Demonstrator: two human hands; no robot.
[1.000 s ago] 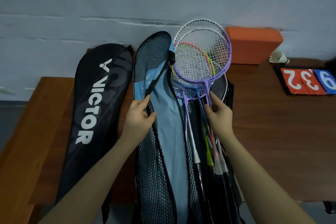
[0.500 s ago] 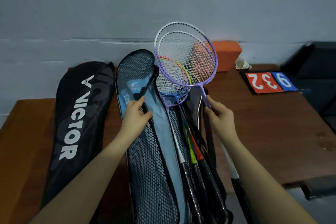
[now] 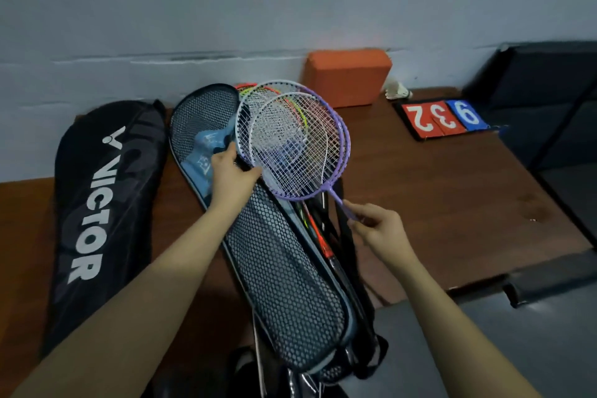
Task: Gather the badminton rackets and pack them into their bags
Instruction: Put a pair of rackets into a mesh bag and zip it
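On the brown desk (image 3: 452, 178), against the grey wall, a mesh bag (image 3: 284, 275) lies slantwise, its lower end hanging past the near edge. A black bag (image 3: 97, 203) lies just left of it, parallel. Bare wood opens to the right, up to a scoreboard (image 3: 442, 119), an orange block (image 3: 349, 76) and a shuttlecock (image 3: 398, 90) near the far edge. The rackets (image 3: 290, 145) overlap in a stack at the mesh bag's open mouth, shafts running down inside. The left hand (image 3: 232, 174) reaches forward, its grip curled on the bag's edge beside the purple rim. The right hand (image 3: 378, 229) pinches the purple racket's shaft between thumb and fingertips.
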